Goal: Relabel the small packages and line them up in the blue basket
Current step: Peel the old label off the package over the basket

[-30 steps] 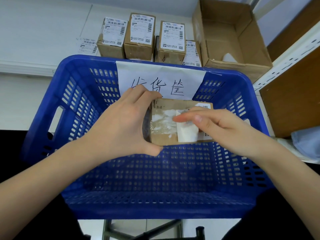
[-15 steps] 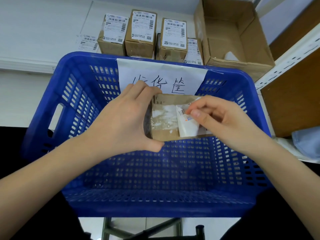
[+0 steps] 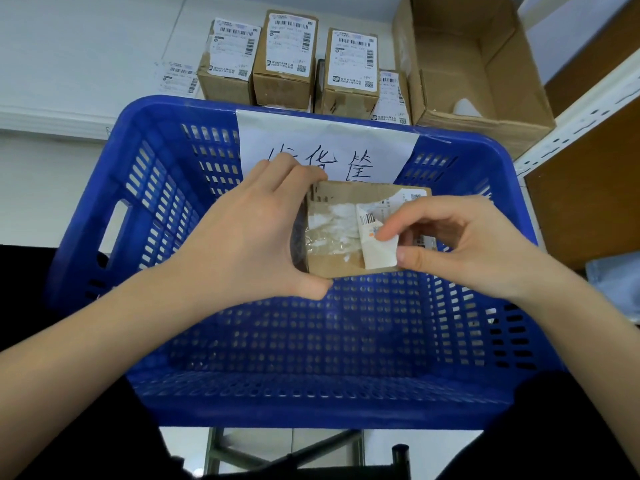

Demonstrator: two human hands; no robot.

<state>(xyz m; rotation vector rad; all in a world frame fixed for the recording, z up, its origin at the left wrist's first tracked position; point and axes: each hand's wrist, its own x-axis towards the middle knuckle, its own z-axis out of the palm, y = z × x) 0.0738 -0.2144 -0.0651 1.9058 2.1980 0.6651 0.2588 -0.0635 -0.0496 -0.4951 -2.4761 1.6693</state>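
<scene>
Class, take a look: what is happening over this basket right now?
A person holds a small brown cardboard package over the blue plastic basket. The left hand grips its left end, while the right hand pinches the partly peeled white shipping label. Four labelled cardboard boxes stand behind the basket.

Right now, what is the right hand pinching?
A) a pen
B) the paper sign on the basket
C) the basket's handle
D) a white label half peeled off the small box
D: the right hand pinches the white label, lifted partly off the small box that the left hand holds.
</scene>
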